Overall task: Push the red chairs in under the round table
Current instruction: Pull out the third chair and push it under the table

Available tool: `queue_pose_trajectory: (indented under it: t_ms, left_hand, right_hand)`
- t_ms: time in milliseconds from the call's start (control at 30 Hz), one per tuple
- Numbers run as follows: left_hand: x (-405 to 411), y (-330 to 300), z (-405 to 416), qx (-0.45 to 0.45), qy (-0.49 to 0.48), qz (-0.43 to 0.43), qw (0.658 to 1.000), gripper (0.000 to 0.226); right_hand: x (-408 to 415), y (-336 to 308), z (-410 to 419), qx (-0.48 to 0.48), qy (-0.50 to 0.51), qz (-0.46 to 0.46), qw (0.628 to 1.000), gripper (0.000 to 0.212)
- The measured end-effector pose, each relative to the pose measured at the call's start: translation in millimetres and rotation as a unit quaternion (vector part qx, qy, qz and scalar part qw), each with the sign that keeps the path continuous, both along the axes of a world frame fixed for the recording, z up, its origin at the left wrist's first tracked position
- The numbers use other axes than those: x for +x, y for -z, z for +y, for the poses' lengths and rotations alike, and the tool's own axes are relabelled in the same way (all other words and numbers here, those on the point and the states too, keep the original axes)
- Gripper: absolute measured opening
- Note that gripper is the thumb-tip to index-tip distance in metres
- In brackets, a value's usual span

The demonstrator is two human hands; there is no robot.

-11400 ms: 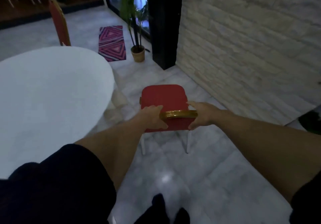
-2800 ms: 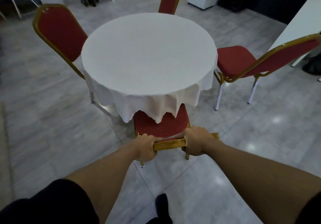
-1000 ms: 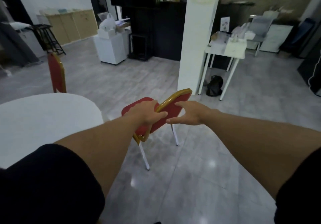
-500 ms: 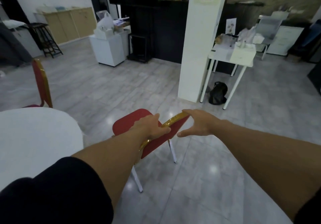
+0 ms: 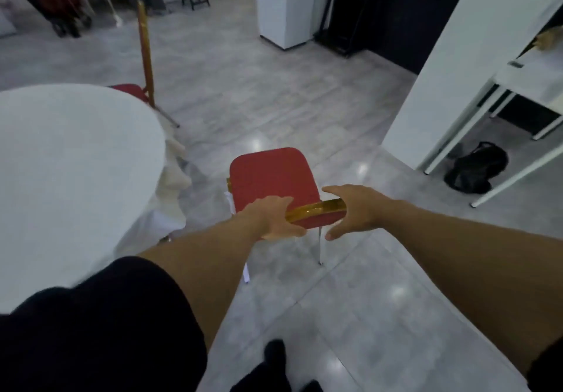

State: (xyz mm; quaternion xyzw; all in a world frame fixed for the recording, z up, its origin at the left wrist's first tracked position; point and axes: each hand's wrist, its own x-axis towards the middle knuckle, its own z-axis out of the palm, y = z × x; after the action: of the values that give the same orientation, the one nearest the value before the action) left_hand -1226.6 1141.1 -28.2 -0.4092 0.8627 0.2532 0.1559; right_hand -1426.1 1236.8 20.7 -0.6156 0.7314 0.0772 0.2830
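A red chair (image 5: 269,175) with a gold frame stands on the floor right of the round table (image 5: 67,160), which wears a white cloth. Its seat is clear of the table's edge. My left hand (image 5: 272,218) is closed over the left end of the chair's gold back rail. My right hand (image 5: 350,209) sits at the rail's right end, thumb and fingers spread around it. A second red chair (image 5: 143,56) stands at the table's far side, its seat partly under the cloth.
A white pillar (image 5: 457,66) rises at the right, with a white side table (image 5: 524,87) and a black bag (image 5: 476,171) on the floor beyond it. A white cabinet (image 5: 283,11) stands at the back. My dark shoes (image 5: 274,367) are at the bottom.
The view has dropped and swung left, so I now look down on the chair from behind its back. My left hand has closed on the rail; my right hand has come around its end.
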Motion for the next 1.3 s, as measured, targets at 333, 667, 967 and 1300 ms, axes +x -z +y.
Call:
queue_pose_trajectory:
  t_ms: [333,667,967,1300]
  left_hand:
    - [-4.1,35.0,-12.9,0.059,-0.034,-0.003,0.998,0.043]
    - [-9.1,30.8,-7.4,0.038,-0.057,-0.036,0.997,0.066]
    - [-52.3,26.2,40.5,-0.008,-0.229,-0.032,0.973,0.027]
    - [-134.6,45.5,133.8,0.004,-0.388,0.004,0.922,0.041]
  right_hand:
    - [-25.8,65.1,-50.4,0.017,-0.120,-0.002,0.993,0.051]
    - [-36.6,80.4,-64.5,0.016,-0.169,-0.020,0.985,0.036]
    - [-78.7,80.9,-80.1,0.015,-0.281,-0.029,0.959,0.042]
    - [-134.4,71.2,-80.0,0.026,-0.489,-0.019,0.872,0.053]
